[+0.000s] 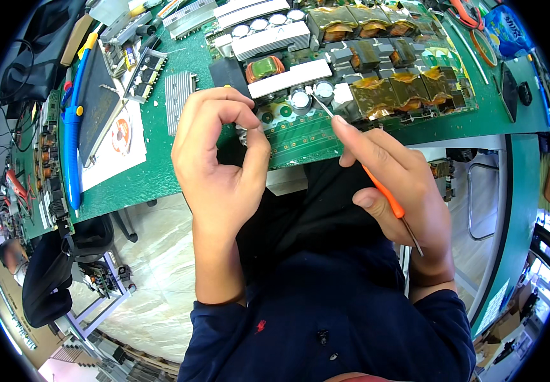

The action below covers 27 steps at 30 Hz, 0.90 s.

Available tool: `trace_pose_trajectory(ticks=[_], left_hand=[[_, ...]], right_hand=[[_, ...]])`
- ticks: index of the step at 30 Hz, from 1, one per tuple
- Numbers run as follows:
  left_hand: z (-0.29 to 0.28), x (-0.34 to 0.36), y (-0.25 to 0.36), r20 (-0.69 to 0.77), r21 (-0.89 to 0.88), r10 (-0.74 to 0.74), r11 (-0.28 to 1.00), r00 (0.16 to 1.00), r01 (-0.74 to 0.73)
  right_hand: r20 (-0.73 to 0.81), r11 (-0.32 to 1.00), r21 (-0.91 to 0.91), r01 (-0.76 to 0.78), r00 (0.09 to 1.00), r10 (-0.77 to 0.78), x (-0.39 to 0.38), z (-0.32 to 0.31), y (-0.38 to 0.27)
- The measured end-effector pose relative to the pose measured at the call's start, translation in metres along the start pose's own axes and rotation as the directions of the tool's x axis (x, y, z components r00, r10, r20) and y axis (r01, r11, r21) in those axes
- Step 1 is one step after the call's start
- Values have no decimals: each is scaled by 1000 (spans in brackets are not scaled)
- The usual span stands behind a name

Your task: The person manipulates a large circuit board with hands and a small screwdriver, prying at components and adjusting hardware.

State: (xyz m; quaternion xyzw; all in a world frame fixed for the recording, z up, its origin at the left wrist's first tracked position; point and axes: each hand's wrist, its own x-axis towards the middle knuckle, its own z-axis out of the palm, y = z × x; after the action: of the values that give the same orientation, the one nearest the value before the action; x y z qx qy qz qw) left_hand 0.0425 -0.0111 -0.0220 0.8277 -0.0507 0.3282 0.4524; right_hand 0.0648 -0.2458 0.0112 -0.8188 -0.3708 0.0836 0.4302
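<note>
In my right hand is a thin pick tool with an orange handle and a metal shaft at each end. Its upper tip lies beside a round silver-topped capacitor on the green circuit board, with a small whitish bit at the tip. My left hand is curled at the board's near-left edge, thumb and index finger pinched together. A small silvery part shows between those fingers, too hidden to name. Just beyond the left hand stands a copper-wound coil with a green core.
Brown-taped transformers fill the board's right side. On the left lie a blue desoldering pump, a white sheet and a finned heat sink. A phone-like dark slab is at the right. The green mat ends close to my body.
</note>
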Motion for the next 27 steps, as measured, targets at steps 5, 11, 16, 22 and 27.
trace_pose_trajectory(ticks=[5,11,16,22,27], left_hand=[[2,-1,-1,-6,0,1,1000,1000,-1],[0,-1,1,-11,5,-3,1000,1000,3],[2,-2,1,-20,4,18,1000,1000,-18],[6,-1,3,-42,2,1,1000,999,-1],[4,-2,2,-40,5,-4,1000,999,4]], right_hand=[[-21,997,76,-17,1000,19,1,-1,0],[9,998,60,-5,1000,5,1,-2,1],[-56,998,-43,49,997,-52,-3,24,-8],[-256,972,-220,86,956,-143,3,62,-7],[-187,983,-184,16,981,-51,1,52,-10]])
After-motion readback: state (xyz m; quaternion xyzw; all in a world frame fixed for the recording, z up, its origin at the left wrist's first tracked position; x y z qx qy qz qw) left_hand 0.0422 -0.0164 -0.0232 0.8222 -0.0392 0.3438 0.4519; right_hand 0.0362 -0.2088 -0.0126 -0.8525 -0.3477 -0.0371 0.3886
